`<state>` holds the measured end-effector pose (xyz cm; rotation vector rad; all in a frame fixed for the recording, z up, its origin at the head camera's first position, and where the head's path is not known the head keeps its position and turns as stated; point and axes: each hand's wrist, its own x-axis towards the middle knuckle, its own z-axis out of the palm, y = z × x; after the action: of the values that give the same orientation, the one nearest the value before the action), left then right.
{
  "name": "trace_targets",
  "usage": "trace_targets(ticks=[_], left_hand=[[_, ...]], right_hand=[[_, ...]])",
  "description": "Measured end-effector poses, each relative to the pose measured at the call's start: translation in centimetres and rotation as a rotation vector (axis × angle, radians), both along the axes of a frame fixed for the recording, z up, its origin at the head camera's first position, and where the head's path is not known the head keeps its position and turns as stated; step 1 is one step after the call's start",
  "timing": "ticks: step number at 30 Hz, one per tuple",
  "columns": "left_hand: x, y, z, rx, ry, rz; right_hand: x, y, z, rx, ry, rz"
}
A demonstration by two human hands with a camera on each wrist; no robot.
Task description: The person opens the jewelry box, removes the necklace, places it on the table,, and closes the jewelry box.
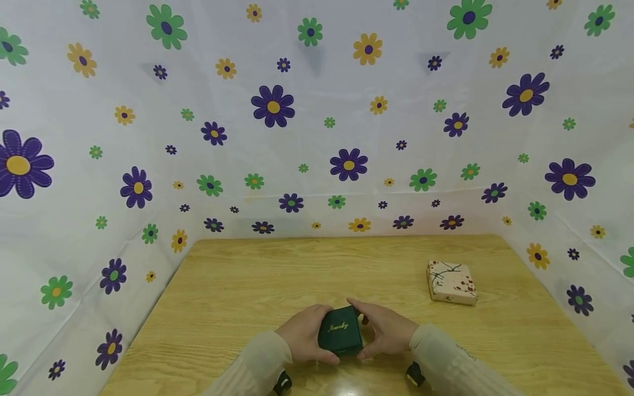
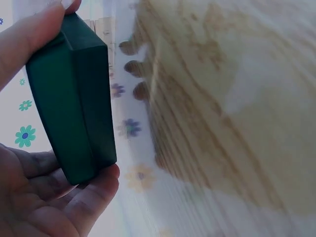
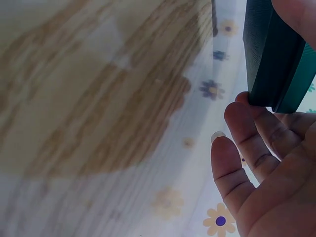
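Note:
A dark green jewelry box (image 1: 340, 329) with gold "Jewelry" lettering on its lid is held between both hands, over the near part of the table. My left hand (image 1: 304, 334) grips its left side; in the left wrist view the thumb lies on one edge of the green box (image 2: 61, 108) and the fingers curl under the opposite one. From the right, my right hand (image 1: 388, 330) pinches the box between thumb and fingers. The right wrist view shows its thumb on the box (image 3: 269, 54) and some fingertips against the lower end, while other fingers (image 3: 229, 168) stand free. The lid looks closed.
A cream box (image 1: 452, 283) with a branch and red blossom print lies to the right on the wooden table (image 1: 297, 269). White cloth (image 1: 317, 148) printed with flowers hangs behind the table and along both sides. Black wrist-worn devices (image 1: 415, 374) show beneath the sleeves.

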<state>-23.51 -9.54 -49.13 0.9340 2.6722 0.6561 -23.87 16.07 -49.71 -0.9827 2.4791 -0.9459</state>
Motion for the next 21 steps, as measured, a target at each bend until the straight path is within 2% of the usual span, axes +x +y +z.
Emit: trace_targets(ticks=[12, 21], left_hand=[[0.32, 0.19, -0.10, -0.030, -0.002, -0.017], [0.16, 0.32, -0.08, -0.033, -0.007, -0.002]], right_hand=[[0.05, -0.28, -0.67, 0.037, 0.030, -0.001], [0.16, -0.26, -0.21, 0.037, 0.019, -0.023]])
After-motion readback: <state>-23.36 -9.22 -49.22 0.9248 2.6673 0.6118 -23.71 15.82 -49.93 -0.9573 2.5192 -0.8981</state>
